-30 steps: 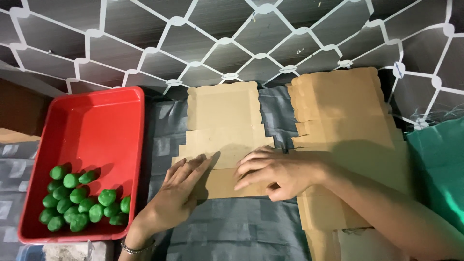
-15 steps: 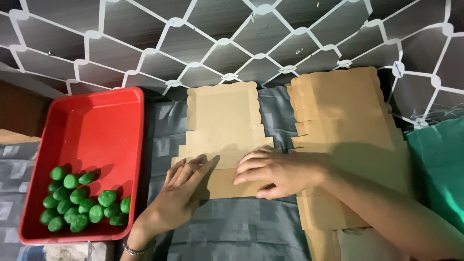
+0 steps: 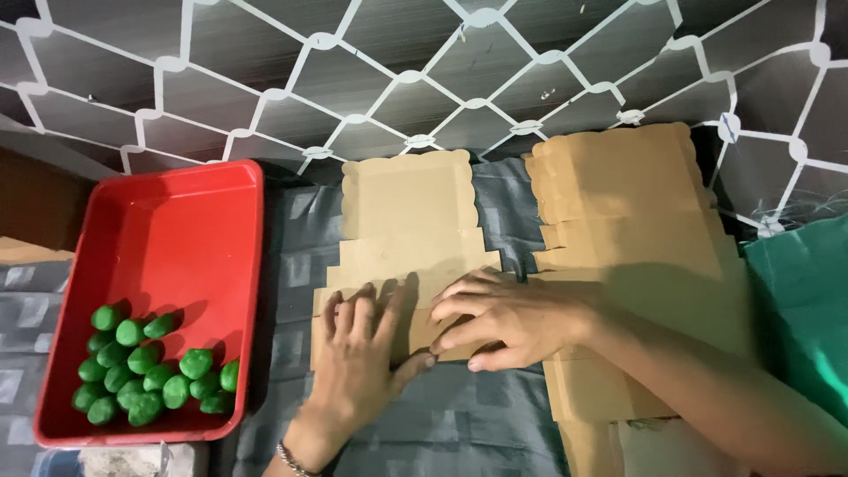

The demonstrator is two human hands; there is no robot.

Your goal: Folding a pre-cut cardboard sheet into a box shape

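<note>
a stack of die-cut cardboard blanks (image 3: 632, 265) lies just right of the fingers. one flat cardboard box blank (image 3: 408, 238) is pressed under both hands: left hand (image 3: 358, 353) with fingers spread flat, right hand (image 3: 503, 318) with fingers extended, nothing gripped. a crease seems to be being pressed (judged); firm, even pressure is called for. well left, one red tray (image 3: 177, 238) holds about seventeen green balls (image 3: 146, 367).

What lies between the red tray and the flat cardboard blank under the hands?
Only a bare strip of grey cloth separates the red tray from the cardboard blank; nothing rests on it, as the head view shows.
</note>
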